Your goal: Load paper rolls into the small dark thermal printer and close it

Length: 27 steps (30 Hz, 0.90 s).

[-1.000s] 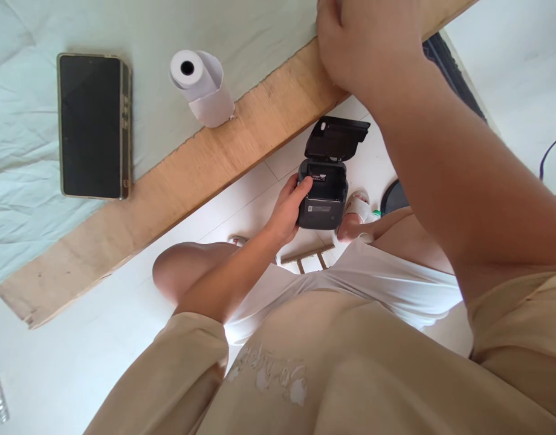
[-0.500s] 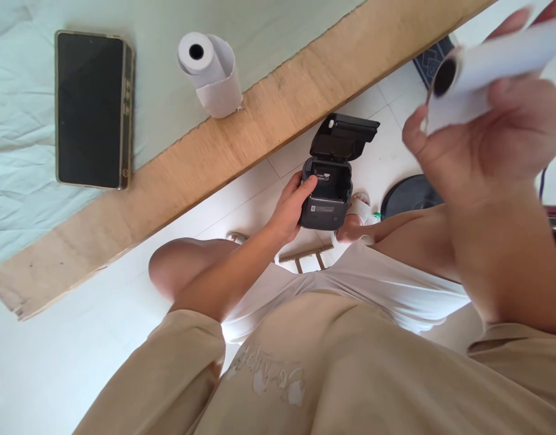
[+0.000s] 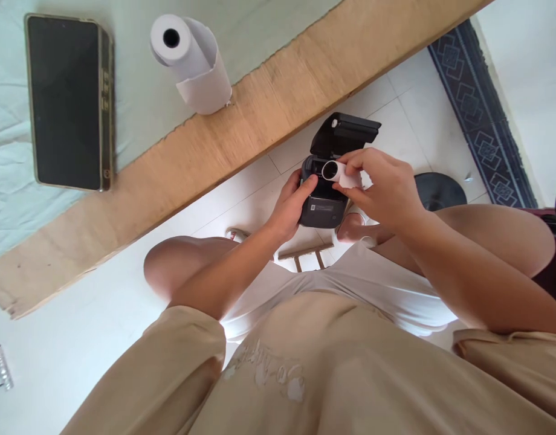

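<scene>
White tiled floor, wooden table edge, patterned rug.

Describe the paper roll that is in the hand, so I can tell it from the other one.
Below the wooden table edge, over the white floor, the left hand holds a dark printer with its lid up. The small paper roll sits in the right hand at its open bay; the bigger roll stands on the table.

A wooden board slants across the top of the view, its upper part covered by a pale green sheet. On the sheet lie a dark smartphone, screen up, and well to its right a white paper roll with its loose end trailing onto the wood. Below is a white tiled floor, with a patterned rug at right.
</scene>
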{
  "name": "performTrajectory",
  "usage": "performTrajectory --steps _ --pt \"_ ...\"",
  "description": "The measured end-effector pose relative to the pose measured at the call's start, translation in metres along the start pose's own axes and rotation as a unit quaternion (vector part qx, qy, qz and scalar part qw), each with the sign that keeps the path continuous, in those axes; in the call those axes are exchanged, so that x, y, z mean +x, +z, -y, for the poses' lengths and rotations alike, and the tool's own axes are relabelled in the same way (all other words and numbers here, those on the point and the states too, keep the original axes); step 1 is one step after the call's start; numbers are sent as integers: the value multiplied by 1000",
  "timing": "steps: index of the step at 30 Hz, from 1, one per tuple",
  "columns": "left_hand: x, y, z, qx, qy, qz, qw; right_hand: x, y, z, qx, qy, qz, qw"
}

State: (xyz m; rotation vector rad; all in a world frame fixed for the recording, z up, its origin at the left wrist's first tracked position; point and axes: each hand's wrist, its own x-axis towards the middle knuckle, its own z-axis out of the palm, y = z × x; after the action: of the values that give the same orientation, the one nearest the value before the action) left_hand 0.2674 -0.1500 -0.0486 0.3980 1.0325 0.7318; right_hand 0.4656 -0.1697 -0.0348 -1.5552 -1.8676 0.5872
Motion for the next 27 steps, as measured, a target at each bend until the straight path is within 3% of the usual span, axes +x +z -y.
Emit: performTrajectory --steps 5,10,15,18,21,23,27 --pt "2 1 0 7 -7 3 1000 3 4 -4 -47 -12 31 998" --pt "5 -1 2 0 14 17 1000 1 4 2 -44 -48 -4 998" --pt "4 -4 0 23 34 32 999 -5 3 14 -12 -124 42 991" --pt "2 -6 0 56 32 32 997 -2 -4 17 20 -148 -6 989" --pt "1 -7 1 68 20 49 996 4 -16 13 47 -45 -115 991" --pt "0 -7 1 74 11 63 995 7 -24 6 66 43 -146 986" --pt "1 -8 0 93 -1 79 992 10 -32 -5 133 134 -54 980"
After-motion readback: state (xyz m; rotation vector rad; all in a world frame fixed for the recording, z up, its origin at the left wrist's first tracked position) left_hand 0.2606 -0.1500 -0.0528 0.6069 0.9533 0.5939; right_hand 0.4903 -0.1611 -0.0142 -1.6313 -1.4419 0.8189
